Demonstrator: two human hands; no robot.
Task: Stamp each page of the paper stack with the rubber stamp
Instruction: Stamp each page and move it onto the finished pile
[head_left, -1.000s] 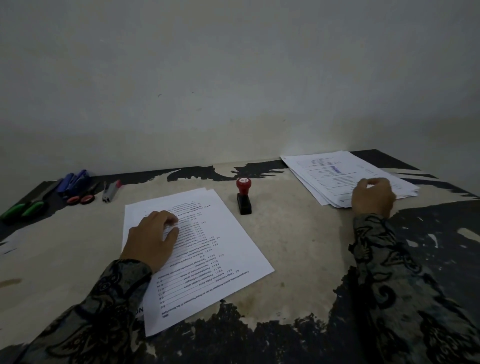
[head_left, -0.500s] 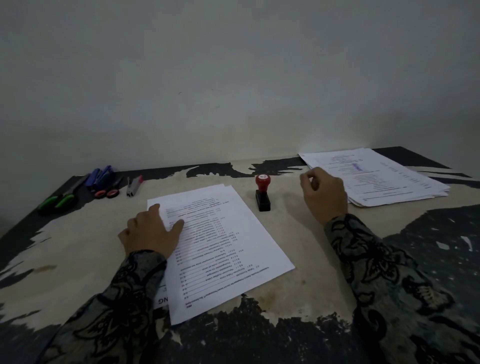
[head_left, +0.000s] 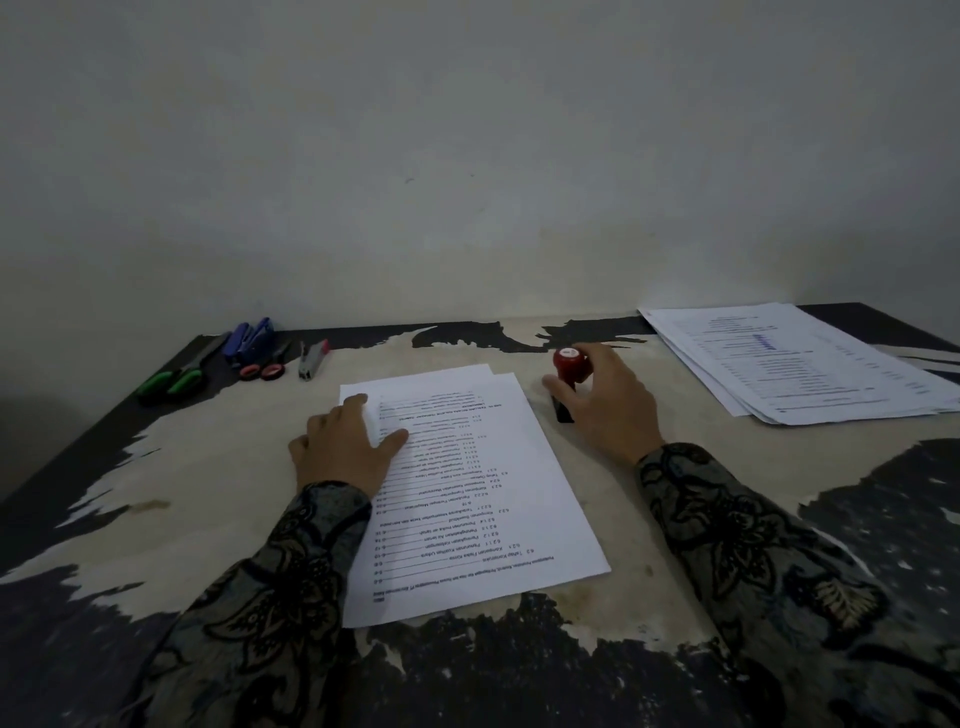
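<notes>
Two hands, right (head_left: 605, 402) gripping rubber stamp (head_left: 568, 366), left (head_left: 345, 447) pressing paper stack (head_left: 483, 493)

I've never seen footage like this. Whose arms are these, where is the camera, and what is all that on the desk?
No machine here: a person wears a wide-angle camera on the head, looking down at their own two hands. The left hand rests flat on the near paper stack, holding it in place. The right hand curls round the rubber stamp, red knob on top, standing on the worn table just beside the sheets. A second pile of papers lies at the far right. At the far left lie green-handled tools, a blue stapler, small scissors and a grey and red tool.
</notes>
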